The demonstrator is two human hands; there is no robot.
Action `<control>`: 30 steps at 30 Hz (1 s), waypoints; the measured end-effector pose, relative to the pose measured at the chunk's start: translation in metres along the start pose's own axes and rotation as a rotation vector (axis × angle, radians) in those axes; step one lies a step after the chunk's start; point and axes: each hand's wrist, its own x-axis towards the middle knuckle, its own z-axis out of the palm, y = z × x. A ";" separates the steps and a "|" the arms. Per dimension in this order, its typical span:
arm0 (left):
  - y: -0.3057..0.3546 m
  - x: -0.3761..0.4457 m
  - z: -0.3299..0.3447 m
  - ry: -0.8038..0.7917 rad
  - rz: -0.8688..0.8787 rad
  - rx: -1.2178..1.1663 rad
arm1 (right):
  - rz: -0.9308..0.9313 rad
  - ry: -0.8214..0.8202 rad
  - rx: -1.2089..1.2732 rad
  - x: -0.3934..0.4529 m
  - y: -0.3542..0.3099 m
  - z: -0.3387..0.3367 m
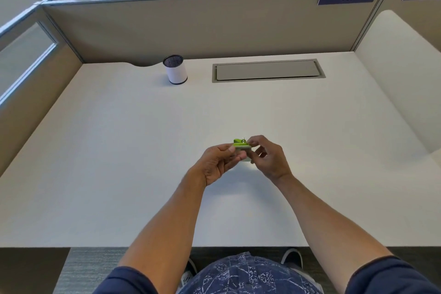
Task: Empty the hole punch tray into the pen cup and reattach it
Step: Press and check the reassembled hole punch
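Both hands, left hand (218, 162) and right hand (267, 157), pinch the green punch (241, 144) above the surface (119, 150), apparently working its tray; whether it is coming off or going back on, I cannot tell. Cup (175, 69) stands well apart, far left.

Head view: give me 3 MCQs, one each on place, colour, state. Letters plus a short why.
1. Where does the pen cup stand?
A. far left of the desk, near the partition
B. beside the hands
C. on the floor

2. What colour is the hole punch?
A. red
B. lime green
C. black

3. How is the punch held?
A. lying on the desk, untouched
B. in one hand only
C. between both hands, above the desk

Key:
1 A, the cup sits by the back partition, left of the grey hatch.
2 B, its body is lime green.
3 C, left hand and right hand both pinch it.
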 end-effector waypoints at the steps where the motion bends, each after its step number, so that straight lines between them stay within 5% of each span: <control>1: 0.000 0.001 0.000 0.005 0.011 0.023 | -0.030 -0.012 0.001 0.000 -0.001 0.000; 14: -0.003 0.006 0.008 0.092 0.062 0.081 | 0.106 0.063 0.189 0.008 -0.007 0.005; 20: -0.006 0.003 0.007 0.107 0.071 0.118 | -0.051 -0.062 0.068 0.010 -0.005 -0.003; 25: 0.002 0.001 0.002 0.115 -0.018 0.210 | 0.266 0.136 0.176 0.010 -0.001 -0.009; 30: 0.010 -0.001 -0.001 0.094 -0.125 0.416 | 0.478 -0.121 0.146 0.003 0.013 -0.010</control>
